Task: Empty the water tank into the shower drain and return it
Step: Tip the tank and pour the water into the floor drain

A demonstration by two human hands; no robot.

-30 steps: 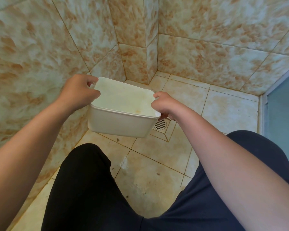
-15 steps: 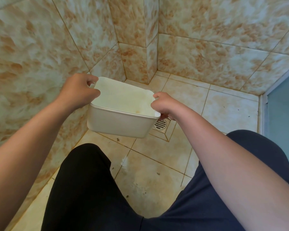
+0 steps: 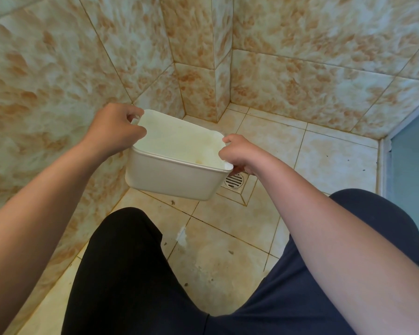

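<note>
I hold a cream rectangular water tank (image 3: 172, 175) above the shower floor, roughly level, its open top facing me. My left hand (image 3: 114, 130) grips its far left rim. On the right rim my right hand (image 3: 239, 153) is closed. A round metal shower drain (image 3: 235, 181) in a square tile recess shows just under the tank's right corner, partly hidden by it and by my right hand. I cannot tell the water level inside.
Marbled beige tile walls (image 3: 46, 81) close in at left and back, with a boxed corner column (image 3: 203, 68). A blue door edge (image 3: 411, 165) stands at right. My knees (image 3: 121, 262) in dark trousers fill the bottom over the stained floor tiles (image 3: 223, 257).
The tank and both hands have risen very slightly; otherwise the hold and pose are the same.
</note>
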